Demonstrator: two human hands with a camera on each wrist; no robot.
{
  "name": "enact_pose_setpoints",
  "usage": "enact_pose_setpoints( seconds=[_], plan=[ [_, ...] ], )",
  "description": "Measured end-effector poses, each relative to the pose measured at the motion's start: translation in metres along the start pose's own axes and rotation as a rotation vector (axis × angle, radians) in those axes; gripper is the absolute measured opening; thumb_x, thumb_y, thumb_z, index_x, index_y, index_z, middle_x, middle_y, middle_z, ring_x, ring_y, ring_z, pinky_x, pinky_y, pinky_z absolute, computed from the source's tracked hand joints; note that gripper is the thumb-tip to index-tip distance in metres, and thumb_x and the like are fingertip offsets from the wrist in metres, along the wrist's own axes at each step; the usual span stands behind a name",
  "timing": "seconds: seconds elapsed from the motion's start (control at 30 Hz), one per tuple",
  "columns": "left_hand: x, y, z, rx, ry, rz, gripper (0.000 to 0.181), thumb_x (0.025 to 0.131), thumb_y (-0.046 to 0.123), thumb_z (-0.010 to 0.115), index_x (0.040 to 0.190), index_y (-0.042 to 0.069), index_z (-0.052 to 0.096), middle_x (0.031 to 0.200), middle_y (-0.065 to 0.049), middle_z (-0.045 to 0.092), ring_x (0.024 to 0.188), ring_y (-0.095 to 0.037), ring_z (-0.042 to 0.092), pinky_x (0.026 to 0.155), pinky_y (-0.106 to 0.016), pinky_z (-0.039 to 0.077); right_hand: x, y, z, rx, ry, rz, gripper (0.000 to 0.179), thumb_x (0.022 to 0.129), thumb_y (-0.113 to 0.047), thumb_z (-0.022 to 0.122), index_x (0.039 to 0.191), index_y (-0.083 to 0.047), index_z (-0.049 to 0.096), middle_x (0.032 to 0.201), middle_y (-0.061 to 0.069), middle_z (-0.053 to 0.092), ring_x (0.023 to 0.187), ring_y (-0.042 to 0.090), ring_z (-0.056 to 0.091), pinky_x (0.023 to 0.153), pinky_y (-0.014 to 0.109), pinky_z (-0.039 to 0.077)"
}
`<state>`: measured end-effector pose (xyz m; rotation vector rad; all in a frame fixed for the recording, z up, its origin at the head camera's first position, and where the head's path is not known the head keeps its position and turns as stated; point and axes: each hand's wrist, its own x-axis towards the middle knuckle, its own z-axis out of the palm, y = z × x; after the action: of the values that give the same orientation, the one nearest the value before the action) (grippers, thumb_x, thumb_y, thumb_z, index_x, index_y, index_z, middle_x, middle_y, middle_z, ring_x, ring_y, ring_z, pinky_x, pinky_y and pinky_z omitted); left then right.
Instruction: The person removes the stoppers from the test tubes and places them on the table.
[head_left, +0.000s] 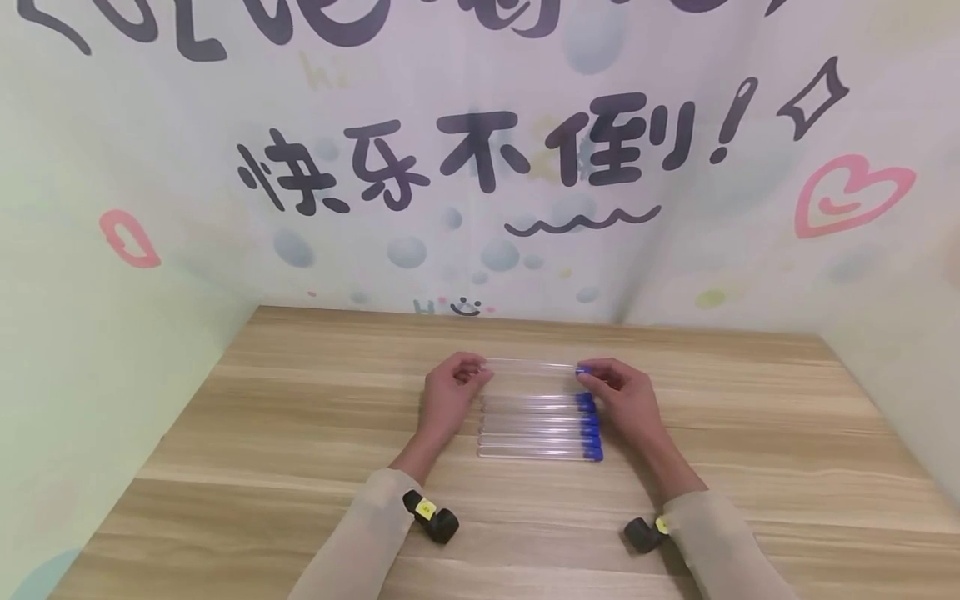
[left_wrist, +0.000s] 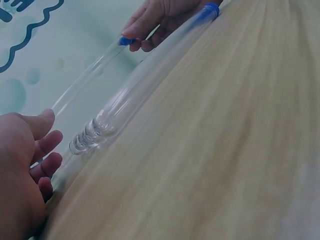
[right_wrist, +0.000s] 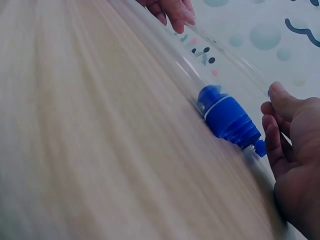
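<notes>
Both hands hold a clear test tube [head_left: 531,366] with a blue cap, lying crosswise beyond a row of similar tubes. My left hand [head_left: 448,398] pinches its rounded end between thumb and fingers. At the other end, the thumb and fingers of my right hand [head_left: 628,402] pinch the blue cap [left_wrist: 125,41]. In both wrist views this tube appears raised off the table. Several capped test tubes [head_left: 534,429] lie side by side nearer to me, caps to the right. The right wrist view shows their blue caps [right_wrist: 227,117] overlapping in line.
The wood-grain table [head_left: 300,433] spreads out on both sides of the tubes. A white printed cloth [head_left: 420,267] with dark lettering hangs behind its back edge. Small black cameras [head_left: 442,525] are strapped at both wrists, over pale sleeves [head_left: 360,533].
</notes>
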<state>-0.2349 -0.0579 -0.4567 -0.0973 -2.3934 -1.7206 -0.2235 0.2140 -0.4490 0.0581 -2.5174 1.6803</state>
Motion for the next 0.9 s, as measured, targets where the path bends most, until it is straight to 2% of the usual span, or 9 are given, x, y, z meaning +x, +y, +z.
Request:
enact_pose_setpoints(
  seconds=[0.17, 0.4, 0.63, 0.77, 0.9],
  plan=[
    [-0.0016, -0.0003, 0.0005, 0.012, -0.007, 0.004, 0.015, 0.085, 0.025, 0.075, 0.097, 0.020, 0.068, 0.086, 0.007, 0.064, 0.077, -0.013, 0.058, 0.068, -0.030, 0.050, -0.0015, -0.0003, -0.0005, -0.025, 0.022, 0.013, 0.034, 0.085, -0.039, 0.072, 0.108, -0.014, 0.070, 0.100, 0.004, 0.067, 0.088, 0.021, 0.057, 0.071, 0.023, 0.047],
    [-0.0032, 0.0014, -0.0013, 0.018, -0.018, 0.018, 0.015, 0.084, 0.026, 0.075, 0.096, 0.020, 0.069, 0.083, 0.006, 0.064, 0.075, -0.013, 0.057, 0.065, -0.028, 0.050, -0.0011, 0.0013, -0.0005, -0.062, 0.054, 0.037, 0.038, 0.082, -0.043, 0.074, 0.107, -0.015, 0.073, 0.100, 0.002, 0.069, 0.084, 0.020, 0.057, 0.066, 0.023, 0.046],
    [-0.0030, 0.0013, -0.0017, -0.003, -0.011, 0.037, 0.014, 0.084, 0.022, 0.076, 0.095, 0.019, 0.069, 0.082, 0.006, 0.064, 0.074, -0.013, 0.058, 0.066, -0.027, 0.050, -0.0014, -0.0002, -0.0014, -0.050, 0.076, 0.054, 0.040, 0.078, -0.043, 0.077, 0.105, -0.013, 0.074, 0.098, 0.004, 0.071, 0.080, 0.019, 0.056, 0.061, 0.024, 0.044],
    [-0.0026, 0.0013, -0.0015, -0.031, 0.028, 0.041, 0.012, 0.084, 0.019, 0.076, 0.093, 0.018, 0.069, 0.081, 0.004, 0.064, 0.073, -0.014, 0.059, 0.065, -0.028, 0.051, -0.0015, -0.0007, -0.0008, -0.002, 0.034, 0.082, 0.041, 0.078, -0.040, 0.078, 0.106, -0.011, 0.074, 0.099, 0.005, 0.071, 0.082, 0.018, 0.058, 0.065, 0.023, 0.047],
    [-0.0012, 0.0006, -0.0016, -0.050, 0.070, 0.037, 0.011, 0.083, 0.016, 0.076, 0.092, 0.015, 0.070, 0.081, 0.003, 0.065, 0.073, -0.013, 0.059, 0.064, -0.029, 0.050, -0.0011, 0.0001, 0.0002, 0.051, -0.020, 0.075, 0.039, 0.079, -0.034, 0.079, 0.107, -0.007, 0.073, 0.099, 0.006, 0.071, 0.085, 0.016, 0.061, 0.072, 0.023, 0.048]
  ],
)
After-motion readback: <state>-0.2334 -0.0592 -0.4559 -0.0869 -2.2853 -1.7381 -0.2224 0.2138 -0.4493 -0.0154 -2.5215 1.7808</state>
